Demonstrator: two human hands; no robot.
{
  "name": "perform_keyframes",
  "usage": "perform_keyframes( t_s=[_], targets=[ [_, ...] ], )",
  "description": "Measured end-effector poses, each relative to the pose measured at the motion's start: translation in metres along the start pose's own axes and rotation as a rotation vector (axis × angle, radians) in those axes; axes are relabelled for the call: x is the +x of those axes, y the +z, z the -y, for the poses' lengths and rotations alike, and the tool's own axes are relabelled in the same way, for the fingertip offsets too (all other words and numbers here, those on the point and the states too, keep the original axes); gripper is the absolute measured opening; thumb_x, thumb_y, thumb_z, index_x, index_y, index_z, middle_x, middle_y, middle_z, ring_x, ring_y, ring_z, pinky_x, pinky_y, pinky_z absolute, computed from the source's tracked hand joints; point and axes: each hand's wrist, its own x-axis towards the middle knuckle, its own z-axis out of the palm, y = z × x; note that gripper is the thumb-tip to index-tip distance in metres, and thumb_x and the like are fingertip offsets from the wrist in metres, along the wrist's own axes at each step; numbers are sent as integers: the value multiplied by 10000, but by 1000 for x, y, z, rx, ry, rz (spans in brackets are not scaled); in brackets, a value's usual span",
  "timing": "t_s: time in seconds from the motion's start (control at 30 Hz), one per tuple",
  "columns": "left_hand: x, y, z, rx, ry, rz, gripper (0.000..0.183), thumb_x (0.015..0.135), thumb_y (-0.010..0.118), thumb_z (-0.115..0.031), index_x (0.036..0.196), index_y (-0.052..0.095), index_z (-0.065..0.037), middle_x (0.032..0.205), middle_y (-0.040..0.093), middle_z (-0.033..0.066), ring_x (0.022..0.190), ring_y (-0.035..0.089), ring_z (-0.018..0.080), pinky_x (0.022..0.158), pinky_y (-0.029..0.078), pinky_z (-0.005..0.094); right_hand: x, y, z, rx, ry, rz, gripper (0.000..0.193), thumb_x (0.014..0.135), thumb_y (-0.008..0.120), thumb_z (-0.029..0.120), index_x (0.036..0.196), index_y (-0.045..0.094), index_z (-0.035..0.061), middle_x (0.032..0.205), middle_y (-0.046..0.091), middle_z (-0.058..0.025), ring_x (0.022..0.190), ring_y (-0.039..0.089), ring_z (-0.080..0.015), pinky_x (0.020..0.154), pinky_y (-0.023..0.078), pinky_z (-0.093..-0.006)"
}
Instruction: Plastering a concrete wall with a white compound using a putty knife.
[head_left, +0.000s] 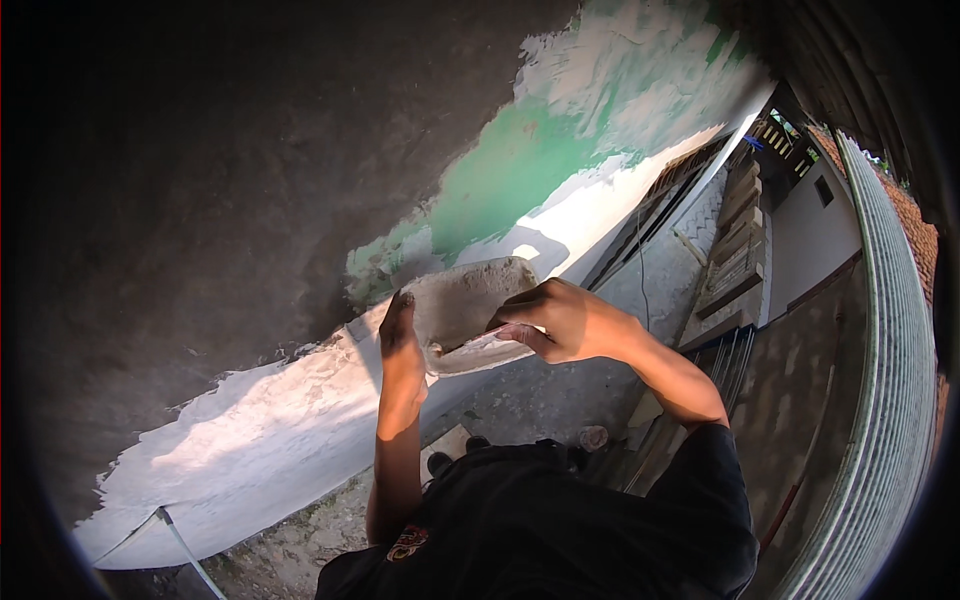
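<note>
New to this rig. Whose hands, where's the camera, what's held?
There's no machine: a person works with two bare hands. This single picture comes from the left of two fisheye cameras worn on their head, looking down, so straight edges bend near the rim. The left hand holds a pale, smeared tub; the right hand pinches a thin flat tool at its opening, partly hidden. Beyond stands a dark wall with white and green areas.
</note>
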Motion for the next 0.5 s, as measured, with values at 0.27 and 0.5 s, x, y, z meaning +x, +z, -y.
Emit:
perform_keyframes(
  t_s=[0.27, 0.5],
  targets=[
    [3, 0, -10, 119, 38, 0, 545, 989, 461, -302, 1394, 404, 58, 1437, 433, 175, 1345, 385, 246, 1118, 268, 341, 2, -12, -3, 174, 54, -231, 138, 842, 607, 63, 962, 656, 16, 777, 654, -202, 730, 624, -402, 655, 483, -456],
    [14, -12, 17, 11, 34, 62, 520, 993, 460, -302, 1379, 426, 46, 1396, 476, 151, 1300, 434, 233, 1092, 311, 332, -1, -10, -9, 182, 54, -116, 172, 816, 648, 69, 974, 659, 3, 683, 605, -205, 650, 610, -347, 606, 457, -423]
  ],
)
